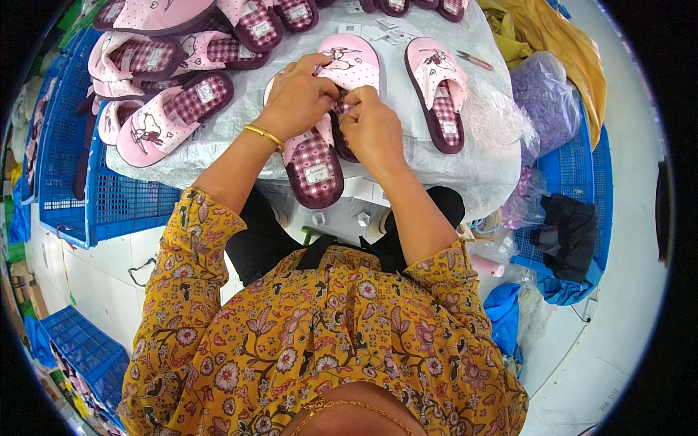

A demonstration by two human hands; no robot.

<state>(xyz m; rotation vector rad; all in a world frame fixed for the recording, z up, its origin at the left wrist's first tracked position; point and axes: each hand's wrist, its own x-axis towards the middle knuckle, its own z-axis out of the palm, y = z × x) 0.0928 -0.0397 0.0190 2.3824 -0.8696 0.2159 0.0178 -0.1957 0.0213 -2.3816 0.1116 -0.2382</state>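
Both hands work on a pink slipper point(352, 64) with a stitched picture on its upper and a dark plum sole. My left hand point(299, 100) is closed at the slipper's upper, near its opening. My right hand point(372, 132) pinches at the same opening from the right; its fingertips are partly hidden. Under my left hand lies another slipper point(317, 174), its checked insole and white label showing, its toe mostly covered by the hand. A matching slipper point(439, 94) lies apart to the right, toe pointing away. Small thread snips point(475, 61) lie to its right.
Several pink slippers point(174, 120) are piled at the table's left and far side. Clear plastic covers the table point(480, 167), with small paper tags point(389, 30) at the back. Blue crates point(131, 207) stand left and right; a purple bundle point(545, 102) sits at the right.
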